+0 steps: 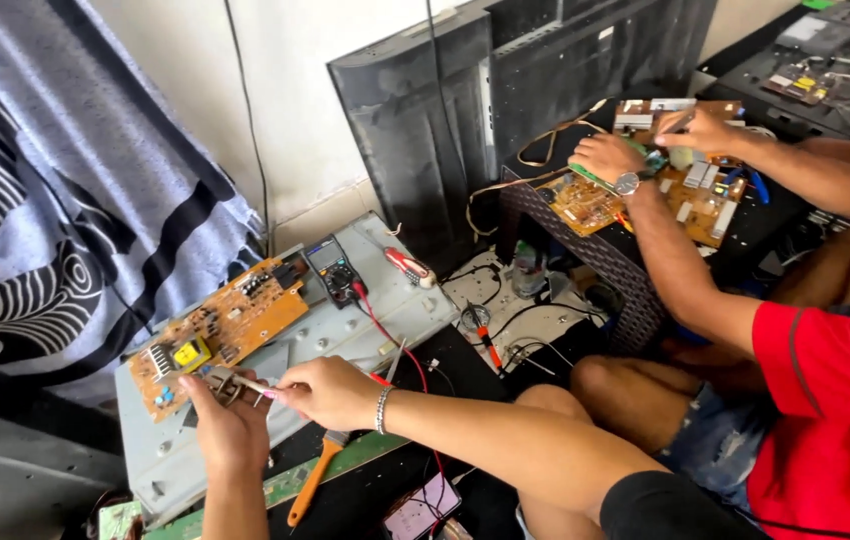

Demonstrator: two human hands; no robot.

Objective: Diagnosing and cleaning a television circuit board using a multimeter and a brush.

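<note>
Circuit board just beyond both hands

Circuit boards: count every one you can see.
4, possibly more hidden. An orange board on the grey panel by the left hand; a brown board under the co-worker's hands; a green strip board bottom left; one top right.

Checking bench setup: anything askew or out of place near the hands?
The orange circuit board lies skewed, overhanging the grey metal panel's left edge. A brush and phone lie loose below the right hand. No visible damage.
</note>
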